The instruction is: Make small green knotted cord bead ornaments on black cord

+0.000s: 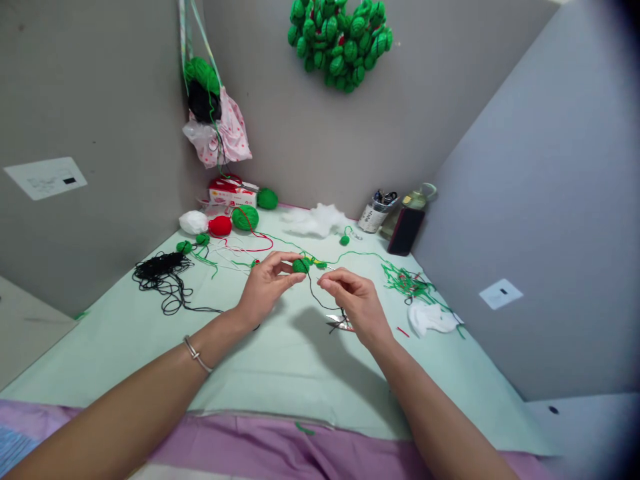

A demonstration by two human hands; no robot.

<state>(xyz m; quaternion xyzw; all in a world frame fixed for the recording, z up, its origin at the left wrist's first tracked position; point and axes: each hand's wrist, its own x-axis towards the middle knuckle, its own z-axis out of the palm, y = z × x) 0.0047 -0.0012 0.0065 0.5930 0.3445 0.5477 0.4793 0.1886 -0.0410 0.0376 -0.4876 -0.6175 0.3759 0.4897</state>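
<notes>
My left hand (265,283) pinches a small green crocheted ball (301,265) between thumb and fingers, held above the pale green table (280,360). My right hand (350,300) is just to its right, fingers pinched on a thin black thread (315,293) that runs from the ball down toward the table. A crochet hook with a yellow-green handle (320,263) sticks out of the ball. Small scissors (340,323) lie on the table under my right hand.
A black yarn tangle (160,273) lies at left. Red (220,227) and green (245,217) yarn balls, white stuffing (317,220), a cup of tools (375,212) and a dark phone (406,230) stand at the back. Green scraps (407,280) and white cloth (430,319) lie at right. Grey partitions enclose the table.
</notes>
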